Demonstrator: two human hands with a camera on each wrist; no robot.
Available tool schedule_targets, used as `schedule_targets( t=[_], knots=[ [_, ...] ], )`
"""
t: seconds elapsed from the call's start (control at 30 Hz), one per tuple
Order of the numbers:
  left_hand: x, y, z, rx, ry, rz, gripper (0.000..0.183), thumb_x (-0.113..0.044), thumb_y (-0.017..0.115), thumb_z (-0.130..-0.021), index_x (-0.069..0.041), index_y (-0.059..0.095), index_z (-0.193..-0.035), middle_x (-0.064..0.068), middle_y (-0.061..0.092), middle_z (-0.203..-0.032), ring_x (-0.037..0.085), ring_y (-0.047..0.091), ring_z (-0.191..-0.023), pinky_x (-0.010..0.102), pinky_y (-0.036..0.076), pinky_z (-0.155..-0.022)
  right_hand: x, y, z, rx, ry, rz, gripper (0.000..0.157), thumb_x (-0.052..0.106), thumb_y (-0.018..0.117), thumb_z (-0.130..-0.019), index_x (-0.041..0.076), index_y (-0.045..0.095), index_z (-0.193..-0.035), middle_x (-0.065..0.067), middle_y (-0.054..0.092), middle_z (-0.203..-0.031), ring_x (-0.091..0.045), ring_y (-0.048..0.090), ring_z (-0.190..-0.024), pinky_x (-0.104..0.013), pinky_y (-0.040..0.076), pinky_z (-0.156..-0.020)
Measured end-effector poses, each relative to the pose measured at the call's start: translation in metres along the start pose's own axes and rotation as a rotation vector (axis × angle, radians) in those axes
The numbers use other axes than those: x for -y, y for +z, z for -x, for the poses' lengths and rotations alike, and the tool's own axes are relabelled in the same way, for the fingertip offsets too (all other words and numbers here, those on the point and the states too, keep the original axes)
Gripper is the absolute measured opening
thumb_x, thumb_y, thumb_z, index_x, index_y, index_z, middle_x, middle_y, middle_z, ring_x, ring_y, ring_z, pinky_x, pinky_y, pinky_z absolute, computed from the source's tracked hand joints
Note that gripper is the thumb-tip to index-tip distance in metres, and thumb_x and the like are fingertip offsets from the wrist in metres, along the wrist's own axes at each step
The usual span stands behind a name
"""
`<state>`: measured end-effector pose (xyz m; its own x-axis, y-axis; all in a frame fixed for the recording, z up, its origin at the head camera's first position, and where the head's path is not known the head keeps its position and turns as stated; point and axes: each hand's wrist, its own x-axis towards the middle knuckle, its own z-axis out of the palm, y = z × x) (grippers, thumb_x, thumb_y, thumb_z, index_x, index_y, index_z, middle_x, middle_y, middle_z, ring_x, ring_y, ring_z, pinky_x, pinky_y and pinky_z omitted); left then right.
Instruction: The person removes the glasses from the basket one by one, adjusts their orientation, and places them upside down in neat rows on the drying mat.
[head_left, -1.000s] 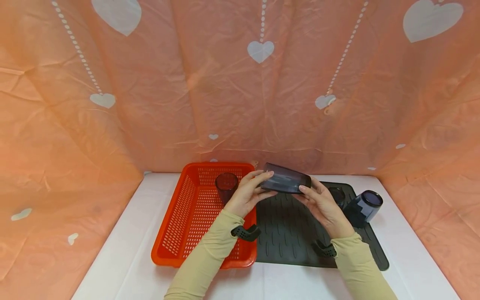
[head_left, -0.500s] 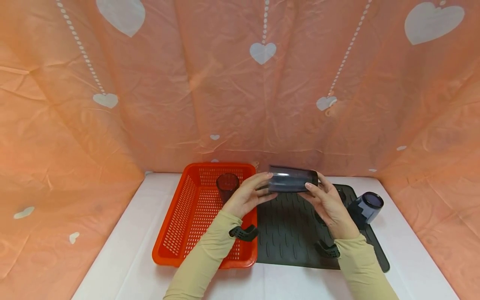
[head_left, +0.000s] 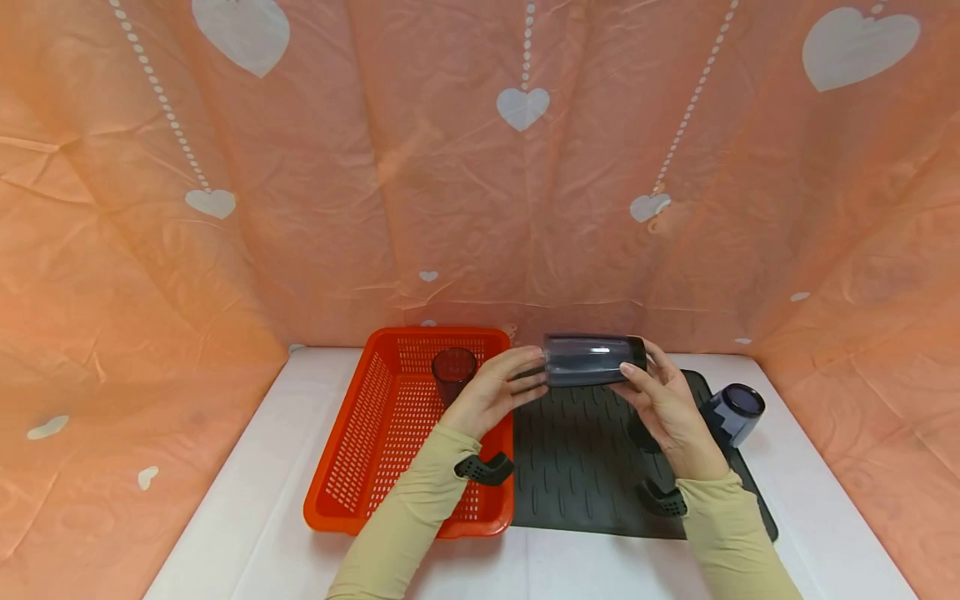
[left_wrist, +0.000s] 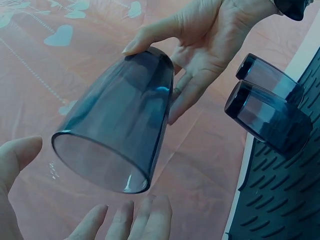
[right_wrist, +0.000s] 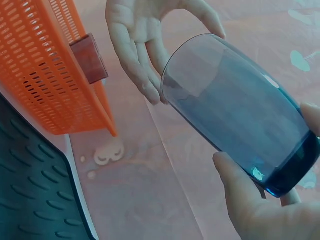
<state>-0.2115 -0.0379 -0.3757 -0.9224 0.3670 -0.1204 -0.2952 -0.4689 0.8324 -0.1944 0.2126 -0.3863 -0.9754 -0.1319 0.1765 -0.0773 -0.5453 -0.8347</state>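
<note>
A dark bluish drinking glass (head_left: 588, 360) lies sideways in the air, its open rim toward the left. My right hand (head_left: 663, 400) grips it near the thick base, thumb on the near side, as the right wrist view also shows. Close to the rim is my left hand (head_left: 498, 387), fingers spread; in the left wrist view its fingers (left_wrist: 120, 220) stand apart from the glass. Two similar glasses stand upside down on the dark ridged mat: a nearer glass (left_wrist: 270, 117) and a farther glass (left_wrist: 272, 77). In the head view my right hand hides most of one.
An orange perforated basket (head_left: 345, 442) stands left of the mat (head_left: 570, 475), with a glass (head_left: 453, 371) upright at its back right. Both rest on a white table (head_left: 255, 467). Behind hangs an orange curtain (head_left: 465, 192) with white hearts.
The glass has shifted right with my right hand and turned from tilted to nearly level. My left fingers, earlier at its rim, now stand off it.
</note>
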Motion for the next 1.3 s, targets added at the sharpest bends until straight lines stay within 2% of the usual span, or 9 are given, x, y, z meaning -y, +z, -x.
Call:
schedule_targets(
  t=[0.23, 0.43, 0.67, 0.87, 1.03, 1.17, 1.3],
  knots=[
    [-0.006, -0.003, 0.003, -0.001, 0.006, -0.008, 0.025, -0.019, 0.065, -0.092, -0.007, 0.062, -0.114, 0.016, 0.055, -0.129, 0.039, 0.052, -0.119, 0.044, 0.044, -0.098, 0.004, -0.004, 0.002, -0.033, -0.037, 0.051, 0.047, -0.01, 0.055, -0.092, 0.004, 0.044, -0.136, -0.008, 0.051, -0.117, -0.015, 0.064, -0.097, -0.033, 0.054, -0.08],
    [-0.014, -0.008, 0.01, -0.003, 0.015, -0.017, 0.03, -0.019, 0.065, -0.092, -0.006, 0.06, -0.119, 0.019, 0.047, -0.136, 0.037, 0.053, -0.117, 0.044, 0.043, -0.099, 0.007, -0.009, 0.004, -0.037, -0.077, 0.102, 0.046, -0.009, 0.055, -0.092, 0.008, 0.047, -0.133, -0.008, 0.048, -0.118, -0.014, 0.061, -0.1, -0.031, 0.055, -0.078],
    [-0.029, -0.02, 0.019, 0.01, 0.067, -0.032, 0.04, -0.02, 0.062, -0.094, -0.001, 0.055, -0.128, 0.014, 0.053, -0.131, 0.037, 0.051, -0.119, 0.045, 0.04, -0.101, 0.013, -0.012, 0.006, -0.083, -0.079, 0.183, 0.045, -0.009, 0.058, -0.09, 0.014, 0.052, -0.129, -0.005, 0.05, -0.112, -0.012, 0.06, -0.091, -0.027, 0.055, -0.072],
    [-0.044, -0.031, 0.024, 0.005, 0.104, -0.079, 0.049, -0.02, 0.057, -0.097, 0.004, 0.044, -0.137, 0.015, 0.049, -0.136, 0.04, 0.046, -0.125, 0.044, 0.039, -0.103, 0.014, -0.016, 0.005, -0.076, -0.125, 0.224, 0.046, -0.013, 0.059, -0.088, 0.01, 0.057, -0.128, -0.006, 0.05, -0.109, -0.011, 0.061, -0.088, -0.026, 0.055, -0.068],
    [-0.054, -0.039, 0.026, -0.013, 0.125, -0.096, 0.046, -0.021, 0.056, -0.097, 0.0, 0.046, -0.137, 0.019, 0.046, -0.139, 0.043, 0.04, -0.128, 0.044, 0.038, -0.103, 0.015, -0.018, 0.006, -0.081, -0.127, 0.291, 0.047, -0.013, 0.061, -0.086, 0.006, 0.055, -0.129, -0.007, 0.049, -0.11, -0.009, 0.062, -0.084, -0.025, 0.055, -0.069],
    [-0.059, -0.046, 0.028, -0.008, 0.124, -0.107, 0.044, -0.021, 0.057, -0.097, -0.003, 0.048, -0.136, 0.021, 0.046, -0.139, 0.043, 0.04, -0.129, 0.044, 0.037, -0.104, 0.016, -0.019, 0.007, -0.104, -0.112, 0.361, 0.047, -0.01, 0.065, -0.086, 0.012, 0.058, -0.127, -0.006, 0.048, -0.111, -0.008, 0.06, -0.082, -0.023, 0.054, -0.07],
    [-0.061, -0.052, 0.029, -0.005, 0.124, -0.115, 0.045, -0.021, 0.056, -0.097, -0.003, 0.047, -0.137, 0.02, 0.047, -0.139, 0.041, 0.042, -0.128, 0.044, 0.038, -0.104, 0.016, -0.021, 0.007, -0.114, -0.11, 0.407, 0.048, -0.009, 0.066, -0.085, 0.012, 0.057, -0.127, -0.007, 0.047, -0.112, -0.008, 0.061, -0.084, -0.022, 0.054, -0.071]
  ],
)
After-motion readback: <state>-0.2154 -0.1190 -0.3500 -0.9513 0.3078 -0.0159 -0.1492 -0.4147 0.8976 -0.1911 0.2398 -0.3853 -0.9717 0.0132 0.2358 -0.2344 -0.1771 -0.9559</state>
